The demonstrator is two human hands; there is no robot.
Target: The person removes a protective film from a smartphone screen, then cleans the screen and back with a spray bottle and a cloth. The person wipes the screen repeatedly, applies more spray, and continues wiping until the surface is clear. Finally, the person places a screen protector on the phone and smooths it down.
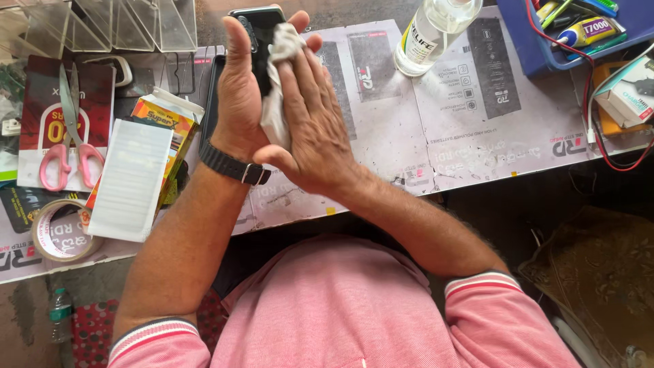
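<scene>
status: i am gripping the black smartphone [257, 41] upright in my left hand [238, 102], fingers wrapped round it | right hand [310, 119] is pressing a grey cloth [276, 102] flat to its face | wiping appears underway, finish unverifiable | position: above the worktable [449, 129]

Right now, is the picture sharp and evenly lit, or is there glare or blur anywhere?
Head view: soft, even daylight with only faint shadows; the left hand holding the phone and the right hand pressing the cloth look sharp; the clear bottle and plastic stands catch mild glare; the table's edges bow slightly from the wide lens; the floor below sits darker.
</scene>
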